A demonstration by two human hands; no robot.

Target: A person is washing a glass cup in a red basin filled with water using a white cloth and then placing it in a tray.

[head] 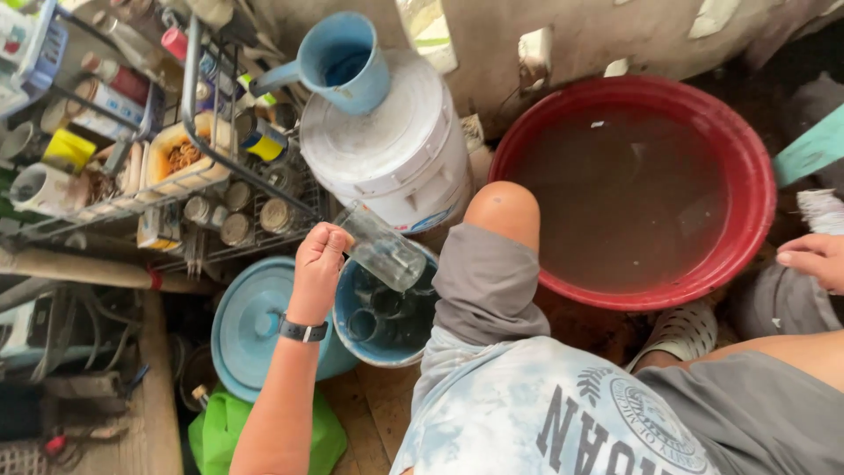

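The left hand (321, 251) is closed tight around 1 end of a clear, tall drinking glass (382, 251); the glass sticks out to the right of the fist, tipped on its side with its far end pointing down; it hangs just above a round blue plastic bucket (352, 339) that has more clear glasses (387, 308) sitting in the water inside; a black watch band (303, 331) sits on that wrist.

To do this step well, I think the hand should keep a firm hold, because wet glass is slippery; it should go slow and low over the bucket, so the glass does not bang the other glasses; tipping it lets water run back into the bucket and not on the floor.

The right hand (813, 259) is far off at the right edge, resting on a grey knee; its fingers look loosely curled and hold nothing that I can see.

Close by sit a flat blue round lid (251, 321), a big red plastic basin (747, 185) full of brownish water, a white plastic tub with a lid (396, 154), and a blue plastic jug (343, 62) on top of it; a wire rack (158, 189) with jars stands to the left.
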